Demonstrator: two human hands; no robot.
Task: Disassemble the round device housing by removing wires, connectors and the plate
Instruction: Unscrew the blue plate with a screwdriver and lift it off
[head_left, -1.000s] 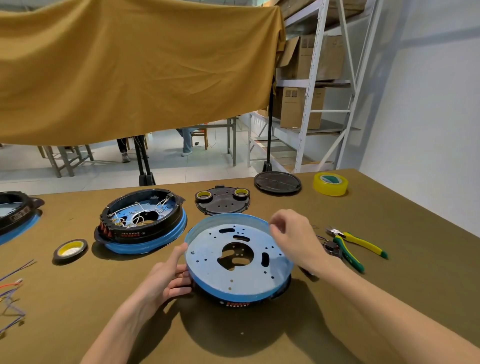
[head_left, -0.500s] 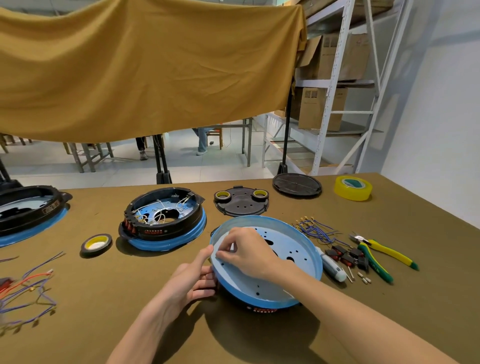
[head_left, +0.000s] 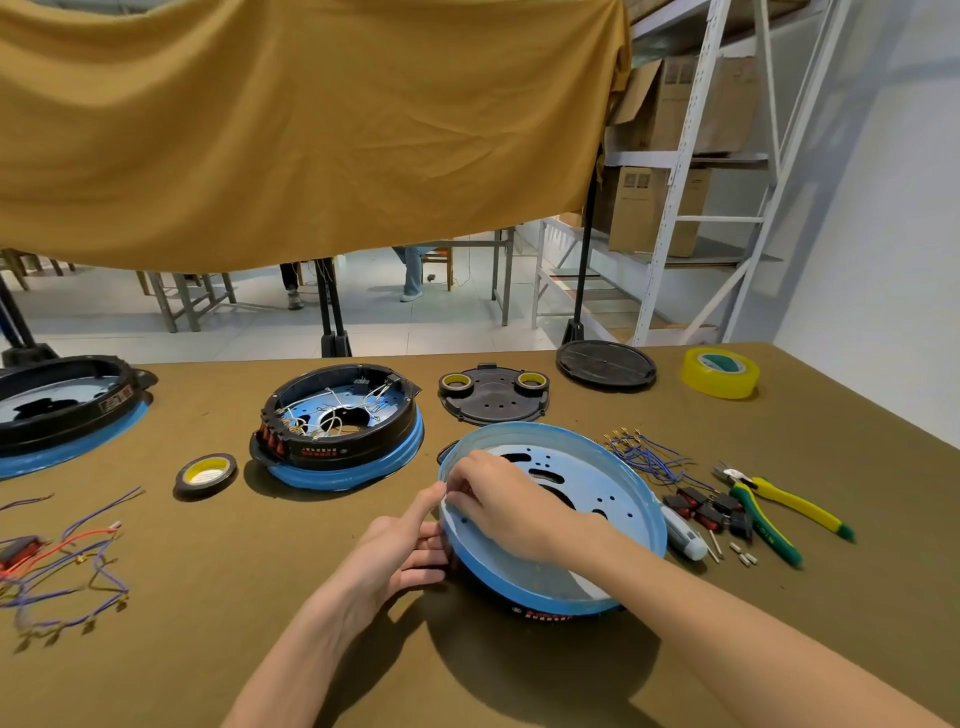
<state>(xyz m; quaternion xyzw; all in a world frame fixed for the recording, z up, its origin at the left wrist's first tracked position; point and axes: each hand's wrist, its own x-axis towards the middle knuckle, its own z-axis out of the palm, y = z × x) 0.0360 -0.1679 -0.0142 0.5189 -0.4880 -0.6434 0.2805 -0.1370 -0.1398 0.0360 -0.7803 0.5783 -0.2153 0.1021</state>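
Housing in hand: the round housing lies face-down near the front of the desk, blue perforated plate uppermost, tilted up toward me on its black base.
Second housing: a second housing sits open side up behind and to the left, white wires looped inside over its blue floor, red connectors along its left wall.
Third housing: a third housing is cut off by the left edge.
Right of the work: loose blue wires, red-and-black connectors, a white pen-like tool, small metal bits and yellow-green pliers.
Behind: a black plate with two tape rolls, a black round lid, yellow tape.
Left side: a small tape roll and a tangle of removed wires.
Left hand: curled against the housing's left rim, thumb up along the edge, gripping it.
Right hand: reaches across the plate, fingertips bunched at the left rim; what they pinch I cannot tell.
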